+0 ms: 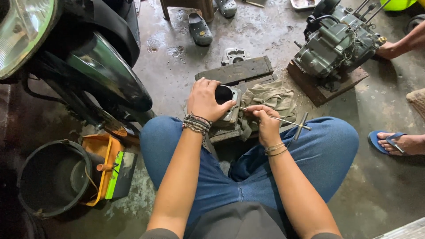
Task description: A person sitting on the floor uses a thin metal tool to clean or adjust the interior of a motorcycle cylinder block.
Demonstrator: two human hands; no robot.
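The person sits cross-legged on the floor (380, 186), which is bare grey concrete, wet and stained in patches. The left hand (204, 100) lies over the top of a metal engine cylinder (226, 102), grip closed around its upper edge, thumb by the dark round bore. The cylinder rests on a dark wooden block (239, 71) just in front of the knees. The right hand (265, 120) is clamped in a fist on the shaft of a T-handle wrench (292, 122); the tip meets the cylinder's side and the crossbar juts out over the right knee. A crumpled olive rag (271, 98) lies beside the cylinder, touching the block.

No labels or signs can be made out. At lower left an orange tray (102, 156) holds a flat package with a bright green edge (116, 176), next to one black bucket (52, 177).

A motorcycle's front end (84, 62), with headlamp and black mudguard, fills the upper left. At upper right one engine (335, 44) stands on its own wooden block; another person's hand (389, 50) touches its right side, and a foot in a blue flip-flop (395, 142) shows at the right edge. Two grey clogs (199, 28) lie at the top, well apart from the work, and one small metal casting (235, 55) sits behind the dark block.

Count: two wooden blocks, one rag, one wrench, one cylinder.
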